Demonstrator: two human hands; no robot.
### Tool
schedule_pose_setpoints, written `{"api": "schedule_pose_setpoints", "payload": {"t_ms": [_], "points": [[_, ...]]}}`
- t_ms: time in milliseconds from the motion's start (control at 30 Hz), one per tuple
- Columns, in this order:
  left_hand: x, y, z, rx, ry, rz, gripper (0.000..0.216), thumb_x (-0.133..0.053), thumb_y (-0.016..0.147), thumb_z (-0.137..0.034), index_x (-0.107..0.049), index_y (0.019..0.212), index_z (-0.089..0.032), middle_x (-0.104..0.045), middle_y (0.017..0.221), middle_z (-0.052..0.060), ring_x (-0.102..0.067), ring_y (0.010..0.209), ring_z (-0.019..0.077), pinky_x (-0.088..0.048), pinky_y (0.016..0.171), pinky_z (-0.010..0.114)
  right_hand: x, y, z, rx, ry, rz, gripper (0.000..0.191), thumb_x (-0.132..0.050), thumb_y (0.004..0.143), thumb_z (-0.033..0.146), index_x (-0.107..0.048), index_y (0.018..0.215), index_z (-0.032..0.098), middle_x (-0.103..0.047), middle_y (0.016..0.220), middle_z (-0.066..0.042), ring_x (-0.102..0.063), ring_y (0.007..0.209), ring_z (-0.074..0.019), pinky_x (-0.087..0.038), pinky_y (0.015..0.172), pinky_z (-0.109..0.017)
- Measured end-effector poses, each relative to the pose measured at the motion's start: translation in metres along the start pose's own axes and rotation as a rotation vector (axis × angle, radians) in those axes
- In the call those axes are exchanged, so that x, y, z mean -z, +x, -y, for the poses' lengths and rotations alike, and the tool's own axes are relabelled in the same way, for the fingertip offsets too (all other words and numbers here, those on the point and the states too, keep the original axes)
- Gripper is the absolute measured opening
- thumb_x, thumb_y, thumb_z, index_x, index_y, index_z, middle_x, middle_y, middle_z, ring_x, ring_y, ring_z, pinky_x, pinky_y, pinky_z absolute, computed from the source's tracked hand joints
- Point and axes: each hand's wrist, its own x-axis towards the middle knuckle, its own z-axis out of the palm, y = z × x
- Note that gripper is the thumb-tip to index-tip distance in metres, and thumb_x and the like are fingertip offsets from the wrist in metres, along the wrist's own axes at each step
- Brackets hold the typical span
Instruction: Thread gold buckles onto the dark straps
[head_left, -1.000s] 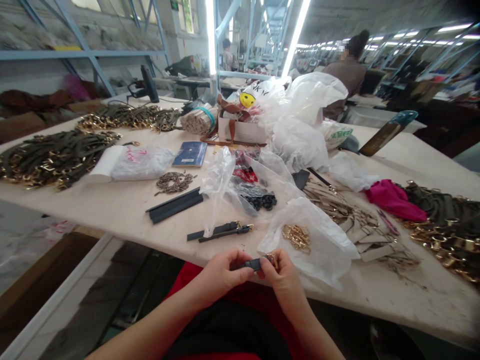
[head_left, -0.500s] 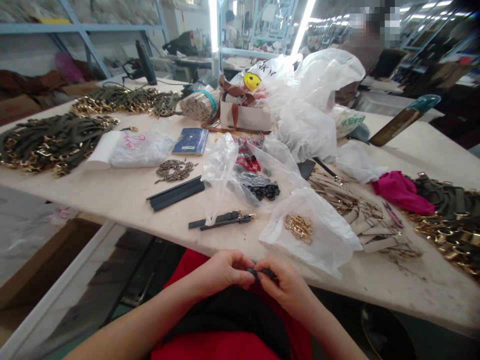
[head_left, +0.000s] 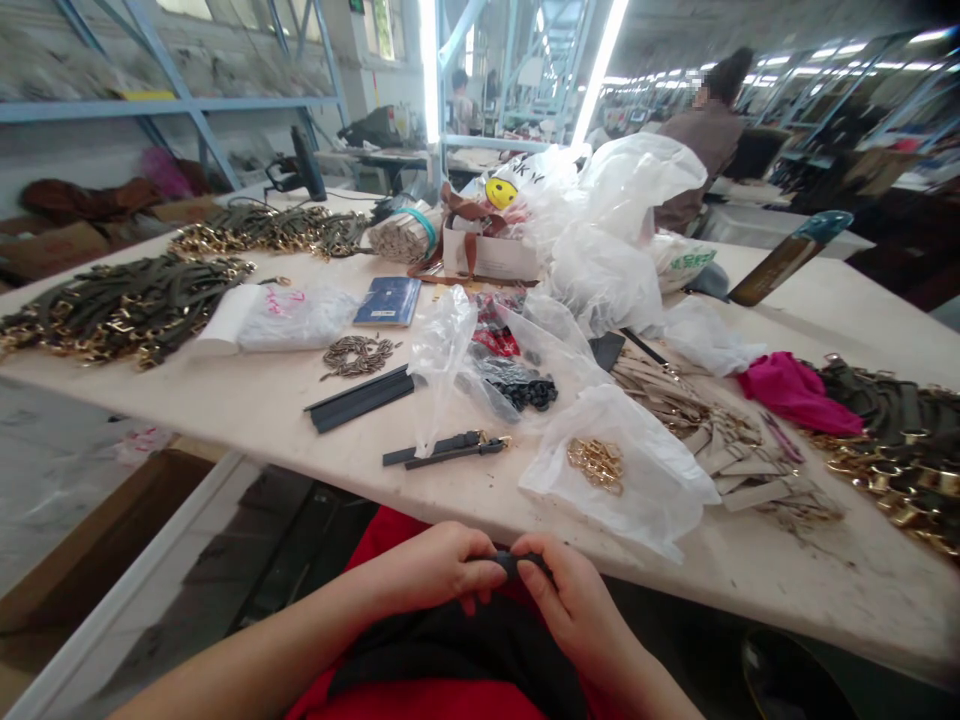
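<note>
A dark strap (head_left: 510, 563) is pinched between my two hands over my lap, just off the table's front edge. My left hand (head_left: 442, 568) closes thumb and fingers on one part of it. On its other part my right hand (head_left: 566, 585) is closed the same way. Most of the strap is hidden by my fingers. On the table beyond lie two dark straps with gold buckles (head_left: 450, 448). To their right, gold metal rings or buckles (head_left: 595, 463) rest on a white plastic bag (head_left: 637, 500).
Dark strips (head_left: 360, 397), a heap of small metal pieces (head_left: 360, 354) and a blue booklet (head_left: 387, 301) lie left of centre. Black small parts (head_left: 529, 390) sit in clear plastic. Beige straps (head_left: 750, 460), a magenta cloth (head_left: 799, 392) and buckled dark straps (head_left: 112, 305) cover both sides. A person (head_left: 705, 140) is behind.
My hands have stayed together and shifted slightly down in the view, with the strap between them now held straighter. The camera has tilted up a little, so the table appears lower.
</note>
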Motion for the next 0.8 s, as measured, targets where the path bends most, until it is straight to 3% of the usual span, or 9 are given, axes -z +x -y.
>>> {"api": "schedule_pose_setpoints", "payload": {"t_ms": [233, 433, 667, 800], "points": [[-0.008, 0.0, -0.002, -0.071, 0.1, -0.025, 0.025, -0.044, 0.081, -0.035, -0.06, 0.076, -0.016, -0.059, 0.063, -0.001, -0.056, 0.053, 0.0111, -0.038, 0.048, 0.017, -0.006, -0.002, 0.006, 0.049, -0.013, 0.012, 0.015, -0.041, 0.086, 0.027, -0.054, 0.092, 0.022, -0.063, 0.085, -0.004, -0.058, 0.078, -0.0186, -0.043, 0.069, -0.031], [0.002, -0.003, -0.005, -0.095, 0.135, 0.007, 0.027, -0.043, 0.081, -0.035, -0.058, 0.068, -0.017, -0.059, 0.06, -0.002, -0.056, 0.051, 0.0109, -0.038, 0.049, 0.018, -0.001, 0.005, 0.004, -0.005, 0.085, -0.008, 0.019, -0.038, 0.088, 0.03, -0.052, 0.096, 0.021, -0.063, 0.088, -0.004, -0.058, 0.081, -0.0184, -0.044, 0.073, -0.03], [0.001, -0.001, -0.009, -0.146, 0.209, 0.02, 0.033, -0.036, 0.086, -0.034, -0.059, 0.069, -0.017, -0.06, 0.059, -0.001, -0.058, 0.054, 0.013, -0.039, 0.053, 0.019, -0.004, 0.005, 0.004, 0.058, 0.035, 0.101, 0.02, -0.039, 0.088, 0.028, -0.052, 0.102, 0.023, -0.063, 0.098, -0.005, -0.058, 0.09, -0.0195, -0.042, 0.079, -0.032], [0.01, 0.006, -0.007, -0.198, 0.368, -0.04, 0.032, -0.037, 0.086, -0.033, -0.061, 0.073, -0.018, -0.061, 0.062, 0.0, -0.057, 0.053, 0.0143, -0.039, 0.051, 0.021, -0.005, 0.015, -0.002, -0.009, 0.12, -0.002, 0.028, -0.035, 0.089, 0.033, -0.046, 0.113, 0.02, -0.062, 0.09, -0.006, -0.058, 0.081, -0.0187, -0.044, 0.073, -0.031]]}}
